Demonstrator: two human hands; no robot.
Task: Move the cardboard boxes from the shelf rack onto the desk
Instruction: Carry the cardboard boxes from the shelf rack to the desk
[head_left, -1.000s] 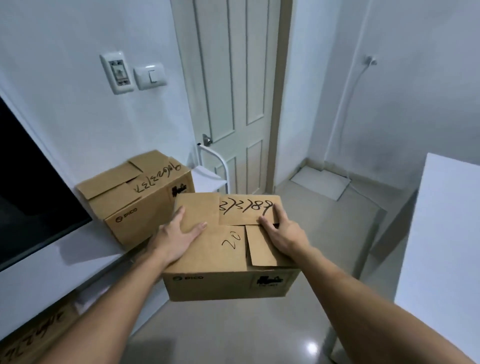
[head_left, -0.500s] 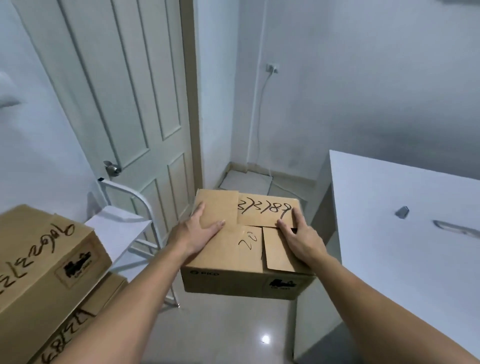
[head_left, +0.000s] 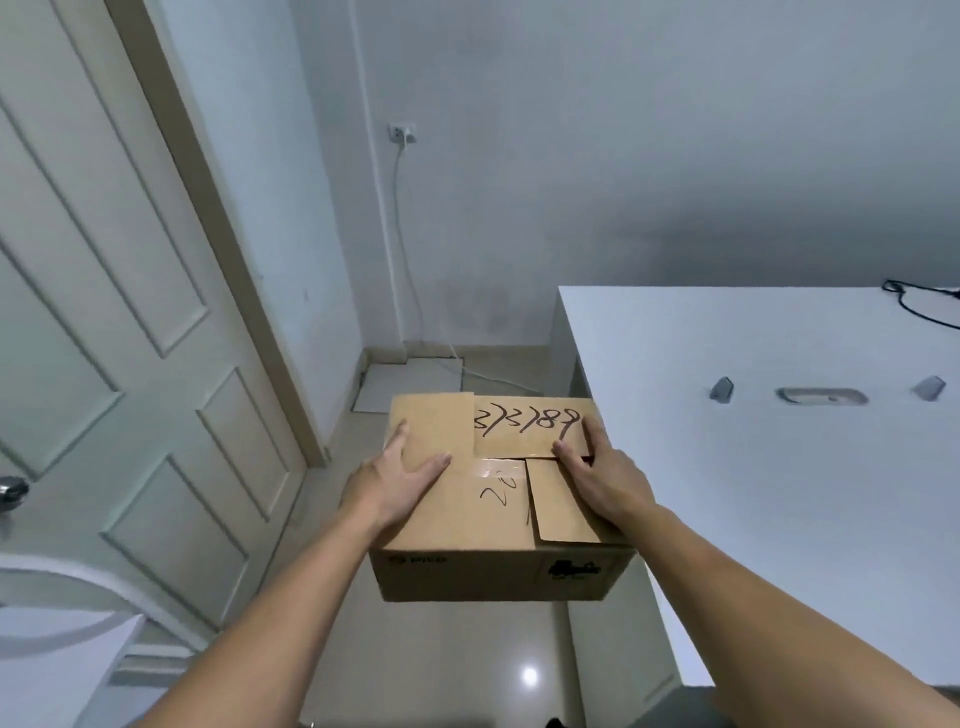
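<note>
Floor shows beneath the brown cardboard box (head_left: 488, 519) marked 373789, held in the air just left of the white tabletop (head_left: 753, 467); its right edge overlaps the tabletop's corner. My left hand (head_left: 400, 483) and right hand (head_left: 602, 478) grip its sides, thumbs flat on top. Panelled cream door (head_left: 119, 364) stands left; small grey fittings (head_left: 821, 396) lie farther along the tabletop.

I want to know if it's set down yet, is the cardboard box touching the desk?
Cannot tell. In the head view the cardboard box, held by the left hand and right hand, overlaps the desk edge, so no gap or contact shows.
</note>
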